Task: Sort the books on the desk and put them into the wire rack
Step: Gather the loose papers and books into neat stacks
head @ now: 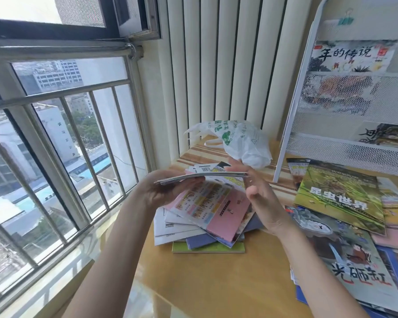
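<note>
A thin sheaf of booklets [200, 176] is held level at the centre of the frame. Its left end is gripped by the left hand [164, 190], fingers curled beneath and thumb hidden above. The right hand [254, 187] is set against the sheaf's right edge with fingers fairly straight; whether it pinches or merely steadies cannot be told.

The sheaf is judged light and limp: a slight sag is seen along its span, so support at both ends, or a flat palm under the middle, would be wanted. Glossy covers are likely to slide on one another, and a squeeze across the whole thickness near the spine edge would be the safer hold.

Directly below, a fanned pile [205, 216] lies on the tabletop [216, 283], with a pink booklet [225, 216] uppermost and a stiffer green book [207, 247] at the bottom. To the right of the frame larger picture books [340, 198] are spread overlapping; these are wider and floppier and would need two hands.

The wire rack [354, 143] stands at upper right, some books already in its mesh pockets. A crumpled plastic bag [239, 141] lies behind the pile.
</note>
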`<state>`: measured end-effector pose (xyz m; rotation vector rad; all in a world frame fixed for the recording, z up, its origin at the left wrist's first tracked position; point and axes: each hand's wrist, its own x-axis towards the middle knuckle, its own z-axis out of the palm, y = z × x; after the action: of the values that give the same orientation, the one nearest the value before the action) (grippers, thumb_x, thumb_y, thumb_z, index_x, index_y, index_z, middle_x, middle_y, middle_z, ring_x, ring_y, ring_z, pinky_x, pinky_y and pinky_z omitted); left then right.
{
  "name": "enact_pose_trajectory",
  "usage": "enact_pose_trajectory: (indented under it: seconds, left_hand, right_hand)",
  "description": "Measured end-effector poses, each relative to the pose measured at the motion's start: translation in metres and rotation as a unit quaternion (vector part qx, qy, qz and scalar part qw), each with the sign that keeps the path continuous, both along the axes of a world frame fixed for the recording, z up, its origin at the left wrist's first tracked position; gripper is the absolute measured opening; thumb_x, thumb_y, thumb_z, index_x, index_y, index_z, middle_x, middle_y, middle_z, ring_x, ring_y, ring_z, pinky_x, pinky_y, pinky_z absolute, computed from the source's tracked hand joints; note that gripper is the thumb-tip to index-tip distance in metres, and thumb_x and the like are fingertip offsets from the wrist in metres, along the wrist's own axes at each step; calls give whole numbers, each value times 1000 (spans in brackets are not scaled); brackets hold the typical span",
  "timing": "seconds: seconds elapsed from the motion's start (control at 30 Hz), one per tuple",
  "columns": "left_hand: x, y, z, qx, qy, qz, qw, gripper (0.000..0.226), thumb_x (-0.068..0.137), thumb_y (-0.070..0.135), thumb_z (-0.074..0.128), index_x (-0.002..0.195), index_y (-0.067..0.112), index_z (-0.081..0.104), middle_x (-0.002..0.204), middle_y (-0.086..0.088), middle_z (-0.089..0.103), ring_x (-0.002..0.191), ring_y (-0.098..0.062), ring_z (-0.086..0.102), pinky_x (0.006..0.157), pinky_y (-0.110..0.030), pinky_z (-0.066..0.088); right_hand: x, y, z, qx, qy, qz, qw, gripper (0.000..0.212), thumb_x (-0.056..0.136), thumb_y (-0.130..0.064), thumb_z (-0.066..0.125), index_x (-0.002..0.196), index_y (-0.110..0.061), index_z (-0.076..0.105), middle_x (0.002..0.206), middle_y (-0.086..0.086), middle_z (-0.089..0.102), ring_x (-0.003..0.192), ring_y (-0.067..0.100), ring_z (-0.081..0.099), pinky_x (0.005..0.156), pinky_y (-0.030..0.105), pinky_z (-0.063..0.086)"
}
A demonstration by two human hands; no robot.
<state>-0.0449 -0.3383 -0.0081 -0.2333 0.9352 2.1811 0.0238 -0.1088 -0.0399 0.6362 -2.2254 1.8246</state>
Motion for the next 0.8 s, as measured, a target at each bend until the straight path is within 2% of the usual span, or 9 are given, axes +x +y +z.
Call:
enact_pose_trajectory:
  seconds: [0.13, 0.2, 0.27, 0.3, 0.37, 0.47, 0.63, 0.73, 0.8]
  left_hand:
    - [12, 6, 18, 39, -14, -15, 999, 65, 70, -23, 59, 132, -10, 44, 133, -39, 42, 98, -52, 62, 72, -47, 59]
    - [20, 16, 25, -141, 113, 26, 983, 38, 87, 3, 45, 123, 2, 55, 137, -25, 45, 114, -41, 54, 91, -49, 52]
    - [25, 22, 26, -388, 246, 170, 872, 28, 96, 25, 35, 110, 17, 58, 136, -7, 43, 126, -28, 39, 105, -49, 36]
    - [30, 26, 30, -406, 306, 223, 832, 36, 98, 37, 29, 113, 20, 57, 138, -6, 43, 130, -25, 36, 106, -47, 29]
    - [34, 29, 35, -298, 359, 246, 850, 58, 96, 56, 23, 118, 20, 62, 131, -8, 57, 122, -24, 50, 99, -43, 35]
    - [35, 35, 40, -263, 369, 242, 858, 63, 91, 64, 29, 83, 20, 73, 80, -5, 74, 77, -23, 69, 74, -36, 50]
    - [24, 48, 30, -303, 407, 342, 791, 31, 85, 40, 48, 86, 18, 70, 89, 1, 74, 90, -21, 67, 86, -45, 50]
    - [18, 57, 28, -290, 370, 423, 775, 18, 88, 32, 50, 81, 18, 60, 83, -4, 71, 76, -21, 61, 70, -40, 50]
    - [12, 60, 28, -308, 351, 432, 771, 22, 89, 37, 47, 76, 21, 56, 73, 0, 61, 71, -19, 54, 65, -37, 45]
  right_hand:
    - [-15, -8, 8, 14, 47, -131, 990, 29, 81, -33, 66, 102, -13, 62, 98, -1, 67, 98, 10, 60, 85, 26, 44]
    - [-19, -13, 14, -37, 42, -163, 985, 30, 83, -28, 63, 106, -9, 59, 97, 1, 67, 93, 4, 62, 84, 18, 46]
    - [-20, -13, 21, -75, 62, -199, 975, 11, 88, -19, 61, 98, -19, 58, 92, -10, 63, 81, -13, 58, 75, 5, 41]
    - [-22, -13, 24, -78, 71, -215, 971, 12, 89, -16, 60, 94, -26, 55, 90, -14, 62, 79, -16, 57, 73, 3, 40]
    - [-23, -14, 28, -75, 67, -203, 974, 15, 90, -19, 59, 94, -32, 53, 93, -16, 62, 82, -14, 58, 77, 6, 42]
    - [-27, -15, 28, -90, 22, -166, 982, 17, 86, -35, 59, 102, -31, 56, 101, -15, 63, 92, -10, 58, 83, 11, 42]
    - [-40, -17, 42, -132, -40, -181, 974, 36, 92, -50, 44, 101, -23, 65, 90, -34, 53, 78, -30, 42, 71, 5, 28]
    - [-46, -35, 54, -161, -74, -221, 959, 40, 93, -46, 48, 64, -19, 47, 60, -10, 41, 59, 3, 46, 60, 18, 34]
    - [-46, -37, 54, -192, -85, -217, 953, 41, 88, -56, 46, 78, -18, 57, 76, -11, 28, 69, 4, 24, 71, 24, 33]
